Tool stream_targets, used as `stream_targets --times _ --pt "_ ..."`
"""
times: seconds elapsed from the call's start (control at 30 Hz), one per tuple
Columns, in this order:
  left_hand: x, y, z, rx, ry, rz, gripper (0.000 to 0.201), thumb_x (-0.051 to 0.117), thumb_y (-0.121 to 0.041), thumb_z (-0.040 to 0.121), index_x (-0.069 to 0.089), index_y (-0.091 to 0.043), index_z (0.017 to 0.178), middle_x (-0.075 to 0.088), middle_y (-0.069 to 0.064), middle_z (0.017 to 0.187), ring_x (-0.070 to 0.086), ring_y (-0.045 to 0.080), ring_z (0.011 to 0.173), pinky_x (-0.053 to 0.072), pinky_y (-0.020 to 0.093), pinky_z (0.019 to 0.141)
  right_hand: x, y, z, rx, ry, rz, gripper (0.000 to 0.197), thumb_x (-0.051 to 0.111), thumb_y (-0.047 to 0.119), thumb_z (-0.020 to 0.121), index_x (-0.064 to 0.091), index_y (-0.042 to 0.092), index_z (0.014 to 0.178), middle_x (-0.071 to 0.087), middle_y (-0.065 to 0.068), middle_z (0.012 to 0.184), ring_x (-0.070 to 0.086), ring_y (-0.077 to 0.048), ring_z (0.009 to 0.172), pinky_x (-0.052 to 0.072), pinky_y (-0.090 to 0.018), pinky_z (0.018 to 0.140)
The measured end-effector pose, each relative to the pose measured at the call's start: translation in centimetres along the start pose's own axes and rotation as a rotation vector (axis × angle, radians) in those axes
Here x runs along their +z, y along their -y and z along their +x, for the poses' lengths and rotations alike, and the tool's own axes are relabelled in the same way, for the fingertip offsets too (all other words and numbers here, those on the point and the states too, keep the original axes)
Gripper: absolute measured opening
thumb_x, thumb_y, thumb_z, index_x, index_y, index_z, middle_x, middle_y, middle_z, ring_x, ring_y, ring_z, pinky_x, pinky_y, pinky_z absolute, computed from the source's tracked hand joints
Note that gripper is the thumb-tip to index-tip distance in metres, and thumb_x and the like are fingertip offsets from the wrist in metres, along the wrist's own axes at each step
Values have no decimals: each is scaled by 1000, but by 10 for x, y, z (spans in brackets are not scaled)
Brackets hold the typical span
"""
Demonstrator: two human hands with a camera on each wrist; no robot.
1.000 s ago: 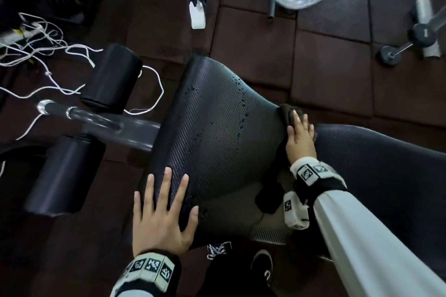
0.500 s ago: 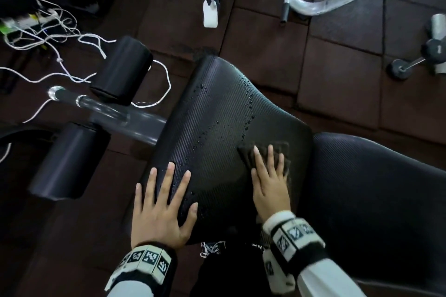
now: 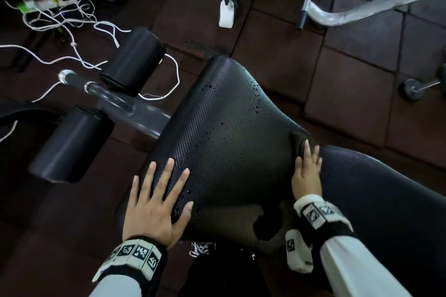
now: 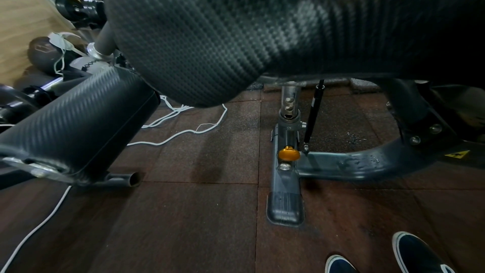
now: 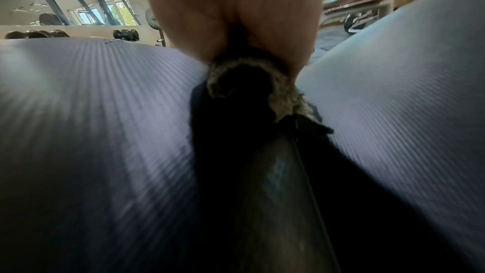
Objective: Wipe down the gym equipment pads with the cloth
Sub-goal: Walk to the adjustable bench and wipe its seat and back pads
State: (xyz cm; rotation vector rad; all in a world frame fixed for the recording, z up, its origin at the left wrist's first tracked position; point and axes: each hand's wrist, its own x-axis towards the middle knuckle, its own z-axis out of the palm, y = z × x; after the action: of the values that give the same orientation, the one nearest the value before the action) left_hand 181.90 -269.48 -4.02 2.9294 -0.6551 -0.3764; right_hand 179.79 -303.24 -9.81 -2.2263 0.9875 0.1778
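Observation:
A black textured seat pad [image 3: 231, 132] of a gym bench fills the middle of the head view, with water drops on it. The back pad [image 3: 386, 200] adjoins it on the right. My left hand [image 3: 159, 190] lies flat with spread fingers on the seat pad's near left edge. My right hand [image 3: 307, 166] presses a dark cloth [image 3: 300, 138] onto the seat pad's right edge, at the gap between the two pads. In the right wrist view the cloth [image 5: 249, 82] bunches under my palm between both pads. The seat pad's underside [image 4: 210, 38] shows in the left wrist view.
Two black roller pads [image 3: 134, 60] [image 3: 70, 142] sit on a steel bar at the left. White cables [image 3: 72, 21] trail over the rubber floor. A spray bottle [image 3: 226, 7] stands on the floor beyond the bench. A curved steel bar [image 3: 362, 5] and a dumbbell [image 3: 415, 88] lie at the right.
My right hand slid the cloth from the seat pad's right edge to its middle, then back out to the right edge by the gap. My left hand stayed flat in place.

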Motion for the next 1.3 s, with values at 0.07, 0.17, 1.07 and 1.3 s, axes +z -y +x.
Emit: stream_targets --times 0.07,0.17,1.07,1.3 --pt "0 0 0 -1 3 -5 66 37 -56 85 33 -31 146 19 0 158 18 30 145 21 56 113 7 2 -30 -17 24 -14 52 30 23 101 10 33 148 -4 0 158 -8 -28 144 -1 -41 117" --pt "0 1 -1 -2 16 -4 66 35 -57 86 31 -32 147 18 0 158 17 30 145 21 56 112 19 15 -59 -176 88 -100 54 31 26 100 1 38 144 -9 9 154 -14 -24 143 -2 -44 118" --pt "-1 0 -1 -1 3 -20 65 38 -56 86 30 -34 147 21 0 158 19 29 145 21 56 112 37 85 -46 -610 205 -330 50 12 50 94 1 47 143 -4 16 153 -14 -16 142 -6 -42 115" --pt "-2 0 -1 -13 17 -34 66 39 -58 86 28 -36 147 20 -1 158 18 29 145 22 56 112 47 192 28 -743 193 -494 47 25 37 100 16 47 144 3 11 158 -2 -26 145 1 -48 115"
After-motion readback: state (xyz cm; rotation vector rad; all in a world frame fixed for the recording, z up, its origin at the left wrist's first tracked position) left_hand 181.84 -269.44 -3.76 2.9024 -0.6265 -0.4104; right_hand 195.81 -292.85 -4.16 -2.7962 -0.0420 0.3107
